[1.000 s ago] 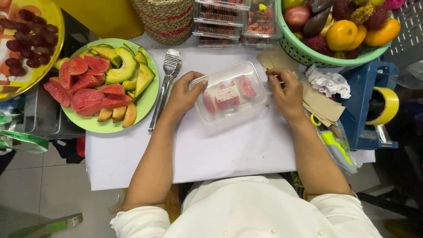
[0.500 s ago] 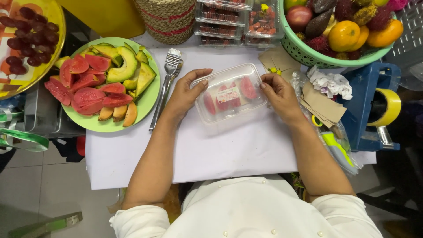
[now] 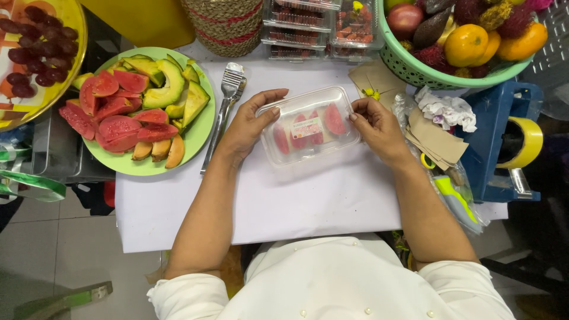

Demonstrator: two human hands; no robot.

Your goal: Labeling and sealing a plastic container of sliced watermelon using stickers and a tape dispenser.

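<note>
— So what sits at the centre of the white table?

— A clear plastic clamshell box, lid shut, with red fruit slices and a small label showing through it. Both hands clasp it from the sides as it lies on the table top.

— How do the fingers stand?

— The left hand curls round the box's left end, thumb over the far edge, fingers close together and pressed to the lid. The right hand grips the right end, fingertips bunched on the corner of the lid.

— And left of the box?

— Just beyond the left hand lie metal tongs, reaching away from the person. Further left is a green plate heaped with red guava slices, avocado wedges and orange papaya pieces. At the far left edge, a yellow dish holds dark grapes.

— Beyond the box?

— A woven basket, and beside it stacked filled clamshell packs.

— To its right?

— A green basket of whole fruit, among them an orange. Nearer the right hand lie brown paper sheets and crumpled wrapping; further right stands a blue tape dispenser carrying a yellow roll.
</note>
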